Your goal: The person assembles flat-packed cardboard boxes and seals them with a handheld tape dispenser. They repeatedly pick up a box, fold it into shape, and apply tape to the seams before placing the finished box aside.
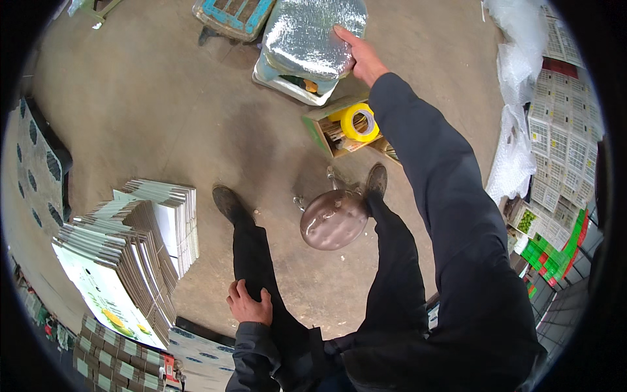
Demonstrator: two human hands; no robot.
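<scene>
My right hand reaches forward at the end of a stretched arm. It grips the right edge of a shiny silver foil sheet, one digit lying on top and the other fingers partly hidden. The foil covers the top of a white box; a bit of orange and green shows under it at the front. On my left thigh rests my left hand, its fingers apart and nothing in them. Just nearer than the box, a roll of yellow tape lies on a small open carton.
A brown round stool stands between my feet. Stacked flat cartons stand at the left, near a grey pallet. A blue-framed platform adjoins the box. Bubble wrap and white crates line the right.
</scene>
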